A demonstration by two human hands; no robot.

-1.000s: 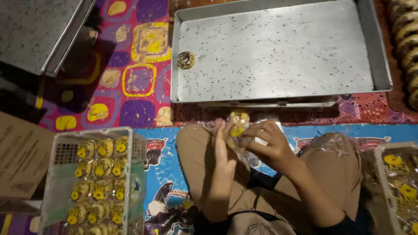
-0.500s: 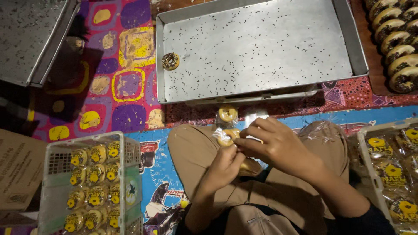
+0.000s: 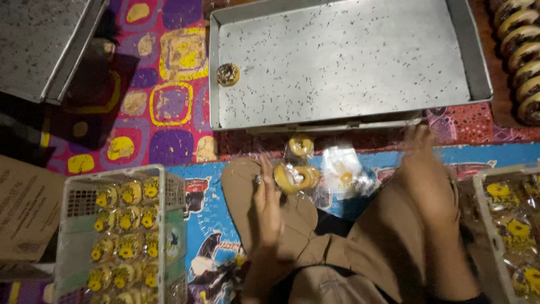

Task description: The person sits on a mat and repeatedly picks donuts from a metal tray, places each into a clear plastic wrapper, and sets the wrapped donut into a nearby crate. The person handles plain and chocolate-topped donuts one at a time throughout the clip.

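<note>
My left hand (image 3: 268, 209) rests over my left knee and grips a doughnut in clear plastic wrap (image 3: 296, 177) by its edge. My right hand (image 3: 428, 177) is blurred, fingers spread and empty, above my right knee near a white basket (image 3: 478, 194). A second wrapped doughnut (image 3: 301, 146) lies on the mat just beyond the packet. Clear plastic bags (image 3: 344, 169) lie between my two hands. A large metal tray (image 3: 349, 67) sits ahead, with a single chocolate-topped doughnut (image 3: 228, 74) at its left edge.
A white mesh basket (image 3: 79, 191) of wrapped doughnuts stands at my left, and a cardboard box (image 3: 25, 208) lies beside it. Another metal tray (image 3: 39, 45) lies at the far left. Rows of chocolate doughnuts (image 3: 526, 50) lie at the top right. A colourful mat (image 3: 169, 101) covers the floor.
Both hands held the packet before. My right hand has let go and swung out to the right; my left hand keeps the wrapped doughnut. The view has shifted left.
</note>
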